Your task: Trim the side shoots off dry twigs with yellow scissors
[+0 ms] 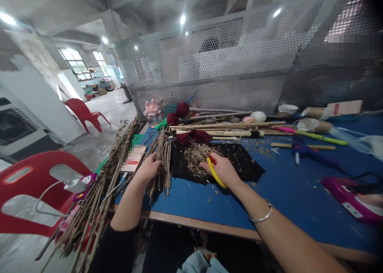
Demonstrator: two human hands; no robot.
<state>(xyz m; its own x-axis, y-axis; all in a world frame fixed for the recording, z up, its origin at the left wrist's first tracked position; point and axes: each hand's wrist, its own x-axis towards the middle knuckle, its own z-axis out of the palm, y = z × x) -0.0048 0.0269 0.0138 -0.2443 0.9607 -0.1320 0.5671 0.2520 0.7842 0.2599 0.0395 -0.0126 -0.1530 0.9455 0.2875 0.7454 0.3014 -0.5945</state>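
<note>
My left hand point(150, 167) is closed at the edge of a short bundle of thin brown twigs point(164, 155), its fingers curled onto several of them. In my right hand point(224, 170) is a pair of shears point(213, 172) with yellow and red handles. Their blades point away to the upper left, over a heap of small cut twig pieces point(194, 161). Beneath the heap lies a black cloth point(245, 165), spread on the blue tabletop point(191, 201). My right fingers wrap round the handles, and part of the grip is hidden.
Long twigs point(104, 177) lean over the table's left edge, near a phone point(133, 159) on a cable. Along the back lie bamboo sticks point(227, 126) and dark red yarn balls point(182, 109). A blue glue gun point(311, 155) lies right. Red chairs point(18, 177) stand left; a perforated metal screen point(227, 65) rises behind.
</note>
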